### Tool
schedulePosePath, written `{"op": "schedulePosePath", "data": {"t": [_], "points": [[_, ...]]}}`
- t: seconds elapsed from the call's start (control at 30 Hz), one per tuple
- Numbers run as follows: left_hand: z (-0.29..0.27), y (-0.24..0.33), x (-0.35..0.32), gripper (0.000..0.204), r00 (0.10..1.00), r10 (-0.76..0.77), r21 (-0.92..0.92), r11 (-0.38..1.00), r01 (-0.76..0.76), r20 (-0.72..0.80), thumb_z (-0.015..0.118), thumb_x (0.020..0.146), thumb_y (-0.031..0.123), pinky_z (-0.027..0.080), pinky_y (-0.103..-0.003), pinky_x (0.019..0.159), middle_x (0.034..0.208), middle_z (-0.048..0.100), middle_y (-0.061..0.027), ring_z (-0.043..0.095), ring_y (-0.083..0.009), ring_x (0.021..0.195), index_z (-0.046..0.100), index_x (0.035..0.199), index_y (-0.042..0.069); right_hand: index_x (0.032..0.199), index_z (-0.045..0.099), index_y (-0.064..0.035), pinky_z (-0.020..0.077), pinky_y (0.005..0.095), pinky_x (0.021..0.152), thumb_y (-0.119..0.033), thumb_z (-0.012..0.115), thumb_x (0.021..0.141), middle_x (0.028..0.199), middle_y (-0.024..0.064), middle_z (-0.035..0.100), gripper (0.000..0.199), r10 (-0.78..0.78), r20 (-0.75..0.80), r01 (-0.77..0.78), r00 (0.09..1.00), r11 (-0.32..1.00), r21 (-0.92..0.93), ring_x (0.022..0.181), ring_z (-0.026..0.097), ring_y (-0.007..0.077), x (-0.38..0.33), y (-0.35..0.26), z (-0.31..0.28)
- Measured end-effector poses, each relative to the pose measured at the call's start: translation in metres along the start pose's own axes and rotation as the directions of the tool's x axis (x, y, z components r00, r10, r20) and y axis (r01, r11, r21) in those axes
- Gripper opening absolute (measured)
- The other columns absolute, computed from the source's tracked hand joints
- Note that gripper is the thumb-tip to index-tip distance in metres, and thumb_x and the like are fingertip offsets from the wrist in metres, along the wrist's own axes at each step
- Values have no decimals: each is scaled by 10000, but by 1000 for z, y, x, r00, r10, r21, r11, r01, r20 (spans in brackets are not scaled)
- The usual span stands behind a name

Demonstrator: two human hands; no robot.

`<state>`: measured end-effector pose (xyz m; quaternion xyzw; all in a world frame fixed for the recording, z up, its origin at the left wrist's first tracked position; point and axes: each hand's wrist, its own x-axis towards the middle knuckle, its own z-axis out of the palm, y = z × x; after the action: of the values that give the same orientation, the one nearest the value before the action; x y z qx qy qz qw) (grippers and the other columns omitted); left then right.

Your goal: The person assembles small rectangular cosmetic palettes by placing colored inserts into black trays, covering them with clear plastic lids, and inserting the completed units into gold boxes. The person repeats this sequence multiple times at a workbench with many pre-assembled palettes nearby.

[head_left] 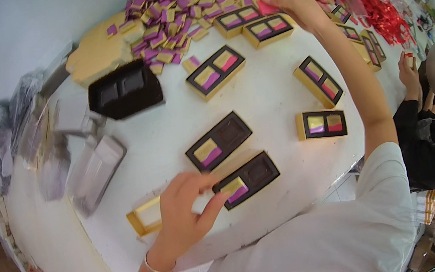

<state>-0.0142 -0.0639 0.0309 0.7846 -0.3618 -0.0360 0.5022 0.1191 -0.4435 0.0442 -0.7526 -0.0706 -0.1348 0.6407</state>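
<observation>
My left hand hovers with thumb and index finger apart at the left end of a black two-well insert. That insert holds one small gold-and-purple block; its right well is bare. Just beyond it, another black insert carries a gold-and-purple block in its left well. Beside my left hand lies an open gold box, partly hidden by the hand. My right hand stretches to the far side, fingers spread over the red-and-gold blocks at the heap's edge.
A large heap of purple-and-gold blocks covers the back. Several filled gold boxes stand around. Stacked black inserts and clear plastic trays are at left. Red shredded strips lie far right. Other people sit at right and lower left.
</observation>
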Motion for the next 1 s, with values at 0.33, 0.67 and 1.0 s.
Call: {"op": "schedulePosePath", "data": {"t": [0.33,0.67,1.0], "points": [[24,-14,8,183,941,308,53,951,-304,-141,695,739,-2,501,-261,564,845,619,-81,617,-174,688,619,905,-4,1103,578,4,461,297,698,25,601,797,851,49,511,307,-184,88,153,979,948,281,787,510,155,-175,-57,133],[29,-20,1,175,685,718,472,649,-597,-120,726,669,-20,474,-276,599,891,611,-78,570,-184,748,652,823,11,951,620,-33,371,216,548,-329,591,878,800,-3,486,305,287,440,-384,851,912,147,649,449,83,-192,-62,127],[28,-12,23,354,999,-34,-518,855,18,-21,730,762,88,480,-302,791,1012,601,-83,580,-178,897,592,1072,-11,964,675,-3,349,236,555,-46,658,810,761,46,503,161,-425,203,450,882,888,-94,712,457,124,-174,-64,133]]}}
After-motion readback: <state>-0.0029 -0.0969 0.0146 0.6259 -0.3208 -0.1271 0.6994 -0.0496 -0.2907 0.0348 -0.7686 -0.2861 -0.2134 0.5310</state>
